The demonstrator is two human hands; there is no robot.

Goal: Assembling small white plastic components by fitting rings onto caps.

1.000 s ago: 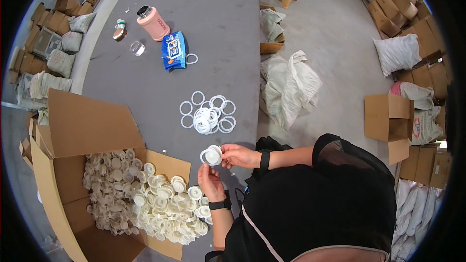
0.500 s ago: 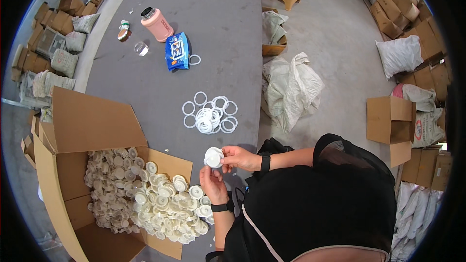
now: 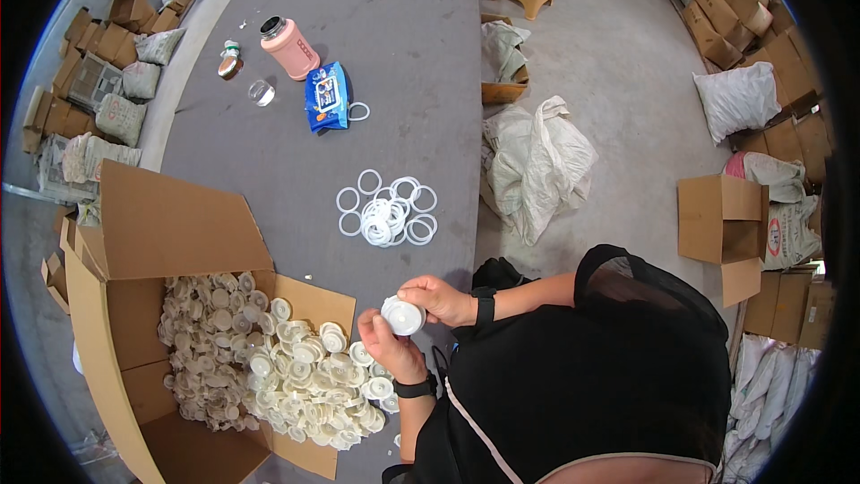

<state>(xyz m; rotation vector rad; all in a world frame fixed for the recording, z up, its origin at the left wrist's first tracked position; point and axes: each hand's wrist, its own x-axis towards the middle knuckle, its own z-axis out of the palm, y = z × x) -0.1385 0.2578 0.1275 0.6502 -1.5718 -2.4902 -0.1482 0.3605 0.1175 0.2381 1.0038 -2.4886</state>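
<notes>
A round white plastic cap (image 3: 405, 316) is held up near the table's front edge, its round face turned upward. My right hand (image 3: 441, 299) pinches it from the right, thumb and fingers closed on its rim. My left hand (image 3: 391, 347) curls at its lower left, fingertips closed against the edge; part of this contact is hidden. Close by on the left, a heap of similar translucent whitish caps (image 3: 313, 376) spills from an open cardboard box (image 3: 179, 224). Beyond my hands lies a loose pile of white rings (image 3: 383, 215) on the grey table (image 3: 269, 152).
Farther up the table are a blue wipes pack (image 3: 326, 99), a pink bottle (image 3: 288, 49), a clear cup (image 3: 262, 92) and a single ring (image 3: 359, 111). A white sack (image 3: 542, 170) stands on the floor beside the table's right edge. Cardboard boxes (image 3: 721, 224) line the right side.
The cap has moved a little nearer to me and to the right, and its face is now tilted differently. Both hands have shifted with it, the left fingers changing position at its edge.
</notes>
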